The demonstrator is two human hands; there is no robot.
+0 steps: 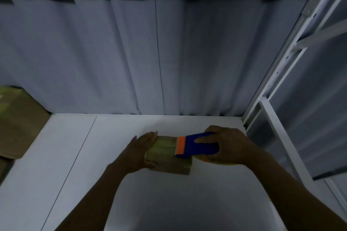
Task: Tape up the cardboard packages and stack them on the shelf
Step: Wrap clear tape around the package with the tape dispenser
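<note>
Small brown box [167, 165], yellowish tape [163, 148] across top. Your left hand [141, 153], fingers straight, presses its side; your right hand [228, 146] grasps the dispenser [200, 146].

A pleated grey curtain [169, 52], seemingly fabric, hangs in dimness.

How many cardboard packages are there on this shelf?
2: a small package at the centre, a larger package at the left edge. A dark sliver beneath it may be a third.
</note>
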